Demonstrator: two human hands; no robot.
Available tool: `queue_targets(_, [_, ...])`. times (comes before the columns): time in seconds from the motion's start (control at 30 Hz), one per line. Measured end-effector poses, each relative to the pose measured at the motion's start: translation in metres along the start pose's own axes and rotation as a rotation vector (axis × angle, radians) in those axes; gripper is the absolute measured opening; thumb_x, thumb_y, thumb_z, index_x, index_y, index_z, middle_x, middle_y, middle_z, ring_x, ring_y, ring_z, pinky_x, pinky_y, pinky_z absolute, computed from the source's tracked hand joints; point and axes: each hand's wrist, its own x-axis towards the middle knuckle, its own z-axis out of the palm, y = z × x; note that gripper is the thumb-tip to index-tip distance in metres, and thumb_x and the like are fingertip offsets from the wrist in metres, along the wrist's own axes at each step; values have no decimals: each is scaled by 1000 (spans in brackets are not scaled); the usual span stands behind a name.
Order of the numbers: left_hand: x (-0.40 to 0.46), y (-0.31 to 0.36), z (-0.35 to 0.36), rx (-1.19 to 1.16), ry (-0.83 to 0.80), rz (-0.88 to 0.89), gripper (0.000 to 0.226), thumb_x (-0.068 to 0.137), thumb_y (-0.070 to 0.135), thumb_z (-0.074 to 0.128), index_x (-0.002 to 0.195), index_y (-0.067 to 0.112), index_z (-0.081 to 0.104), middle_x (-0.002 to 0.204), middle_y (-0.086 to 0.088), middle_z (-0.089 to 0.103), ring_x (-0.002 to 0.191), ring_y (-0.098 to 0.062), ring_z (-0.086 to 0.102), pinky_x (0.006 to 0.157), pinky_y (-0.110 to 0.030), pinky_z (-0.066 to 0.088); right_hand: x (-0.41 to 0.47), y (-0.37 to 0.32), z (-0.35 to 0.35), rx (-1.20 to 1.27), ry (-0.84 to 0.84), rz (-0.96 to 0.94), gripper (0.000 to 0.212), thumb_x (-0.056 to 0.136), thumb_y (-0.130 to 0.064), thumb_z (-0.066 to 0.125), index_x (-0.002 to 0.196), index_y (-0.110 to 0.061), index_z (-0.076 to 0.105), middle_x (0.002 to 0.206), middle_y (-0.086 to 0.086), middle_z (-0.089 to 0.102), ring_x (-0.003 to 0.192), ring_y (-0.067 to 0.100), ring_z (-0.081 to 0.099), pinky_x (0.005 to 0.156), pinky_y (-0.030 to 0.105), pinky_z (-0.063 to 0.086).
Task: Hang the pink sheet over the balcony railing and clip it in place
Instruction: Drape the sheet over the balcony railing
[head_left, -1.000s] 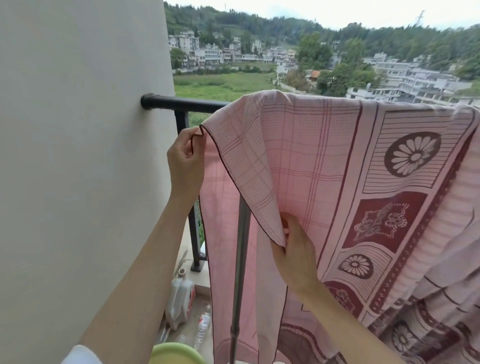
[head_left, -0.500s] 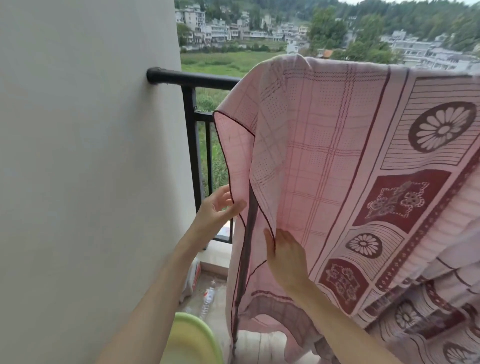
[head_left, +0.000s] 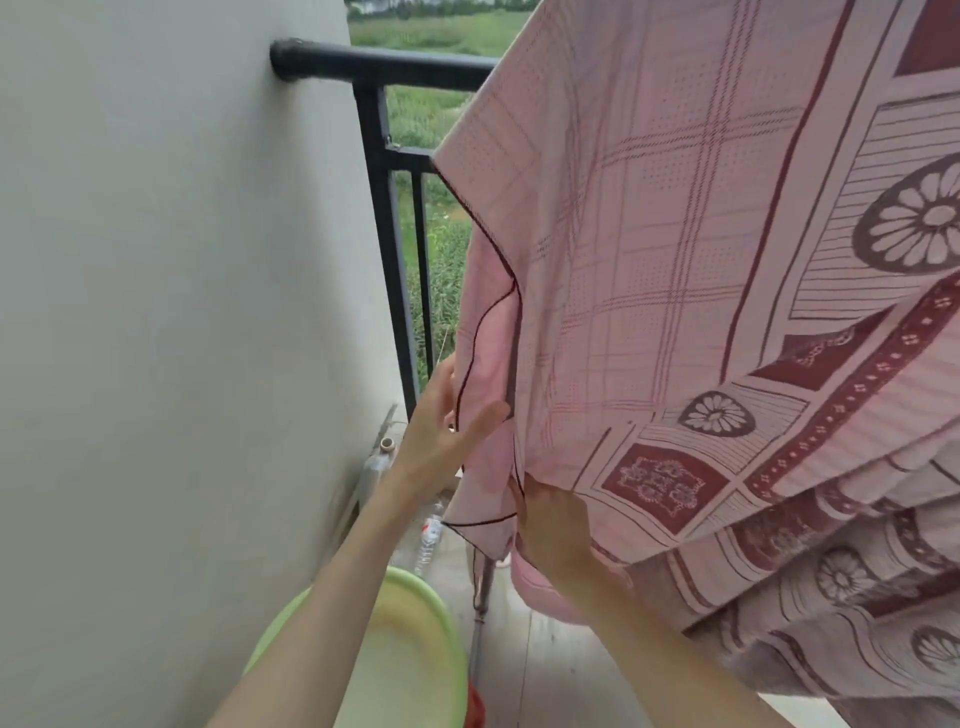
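Nearest, at 6 o'clock, a green basin (head_left: 415, 613) sits low under the left forearm. At 5 o'clock from centre the right hand (head_left: 553, 530) is tucked against the lower edge of the sheet (head_left: 649, 260); its fingers go in behind the cloth, so I cannot tell whether they grip it or only press on it. Just at 10 o'clock from that hand, the left hand (head_left: 441, 431) lies with straight, spread fingers, the thumb resting on the dark-hemmed side edge of the sheet, nothing pinched. At 8 o'clock from the left hand, clear bottles (head_left: 428, 538) lie on the floor (head_left: 545, 665) near the foot of the wall (head_left: 156, 312).

The sheet fills the frame from 12 to 4 o'clock, hanging in folds with its upper part out of view; its left edge covers the rail (head_left: 384, 65). The rail's black bar meets the wall at 11 o'clock, uprights dropping below it. Farthest, between the bars, green field (head_left: 441, 31).
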Motion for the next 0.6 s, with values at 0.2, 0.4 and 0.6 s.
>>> queue_targets(0.2, [-12, -23, 10, 34, 57, -47, 28, 77, 34, 73, 95, 43, 54, 90, 22, 66, 83, 2, 62, 68, -14, 49, -17, 8, 32, -10, -65, 58, 45, 21, -15, 95, 39, -14, 54, 28, -1, 45, 21, 11, 43, 22, 15, 25])
queue_targets(0.4, [-20, -38, 7, 205, 258, -112, 8, 89, 19, 60, 87, 11, 60, 83, -4, 66, 73, -11, 63, 68, -16, 48, -40, 26, 51, -53, -130, 115, 25, 61, -25, 86, 64, -12, 65, 52, 7, 65, 44, 18, 63, 38, 20, 42])
queue_targets(0.6, [-59, -69, 14, 338, 314, 42, 39, 84, -1, 61, 99, 33, 48, 97, 3, 60, 87, -5, 60, 77, -9, 44, -53, 40, 57, 562, -300, 258, 29, 96, -30, 47, 112, -10, 62, 109, 10, 69, 101, 28, 62, 78, 25, 40])
